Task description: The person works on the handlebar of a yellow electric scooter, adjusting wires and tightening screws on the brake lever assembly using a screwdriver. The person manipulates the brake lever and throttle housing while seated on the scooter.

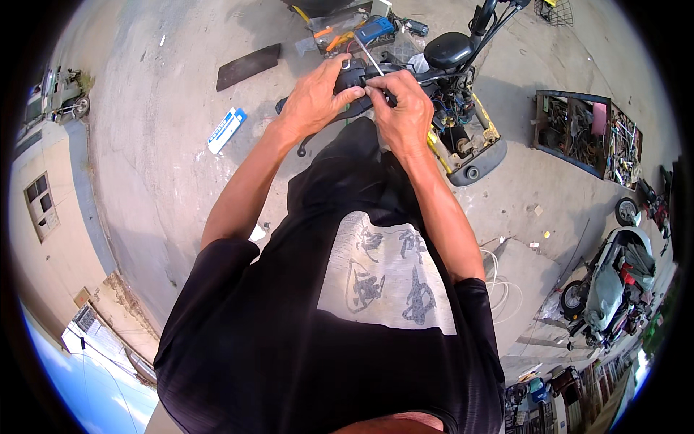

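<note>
Both hands are at the black handlebar of a partly stripped electric scooter. My left hand (314,100) closes its fingers and thumb round a black handlebar switch housing (352,75). Close beside it, my right hand (403,112) is closed, thumb and forefinger pinched at the housing's edge. A screwdriver (369,56), its thin metal shaft slanting up and left, sticks out from the right hand; its handle is mostly hidden by the fingers. Under the left wrist, a brake lever (303,147) points toward me. A round-backed black mirror (446,50) is right of the hands.
Exposed wiring (452,101) and a yellow frame (486,116) lie to the right. Beyond the hands are a blue meter (374,30) and tools. A dark board (248,66) and blue-white box (227,131) lie left. At right stand a toolbox (571,134) and parked scooter (611,282).
</note>
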### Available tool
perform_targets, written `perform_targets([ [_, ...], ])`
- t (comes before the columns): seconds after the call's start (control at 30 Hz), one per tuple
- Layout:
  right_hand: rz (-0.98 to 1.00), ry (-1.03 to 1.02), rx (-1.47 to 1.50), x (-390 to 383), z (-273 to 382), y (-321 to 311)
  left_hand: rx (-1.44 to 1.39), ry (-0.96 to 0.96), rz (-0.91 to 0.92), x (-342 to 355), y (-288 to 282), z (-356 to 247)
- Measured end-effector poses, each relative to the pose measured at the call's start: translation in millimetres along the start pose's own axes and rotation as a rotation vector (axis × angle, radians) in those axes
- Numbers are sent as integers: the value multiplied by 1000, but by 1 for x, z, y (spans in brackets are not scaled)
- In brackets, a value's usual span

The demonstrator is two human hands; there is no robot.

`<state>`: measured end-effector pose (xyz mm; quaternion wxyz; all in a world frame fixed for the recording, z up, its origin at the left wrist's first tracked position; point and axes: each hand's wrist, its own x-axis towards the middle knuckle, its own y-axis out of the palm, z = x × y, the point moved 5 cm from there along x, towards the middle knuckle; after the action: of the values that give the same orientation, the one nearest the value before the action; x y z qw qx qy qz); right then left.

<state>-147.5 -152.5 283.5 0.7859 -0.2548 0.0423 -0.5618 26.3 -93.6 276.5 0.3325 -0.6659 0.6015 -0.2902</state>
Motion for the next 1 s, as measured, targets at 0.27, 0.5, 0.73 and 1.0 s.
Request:
perform_targets([
  [0.27,-41,116,-61,-2,5,-3,-49,30,12,4,2,-2],
  [0.5,-87,219,-112,-8,14,5,-71,95,6,4,-2,1],
  [0.73,-86,283,-163,-9,24,4,-86,64,19,3,2,2],
  [1.0,-55,239,-197,-7,26,2,-60,88,-27,1,6,5],
])
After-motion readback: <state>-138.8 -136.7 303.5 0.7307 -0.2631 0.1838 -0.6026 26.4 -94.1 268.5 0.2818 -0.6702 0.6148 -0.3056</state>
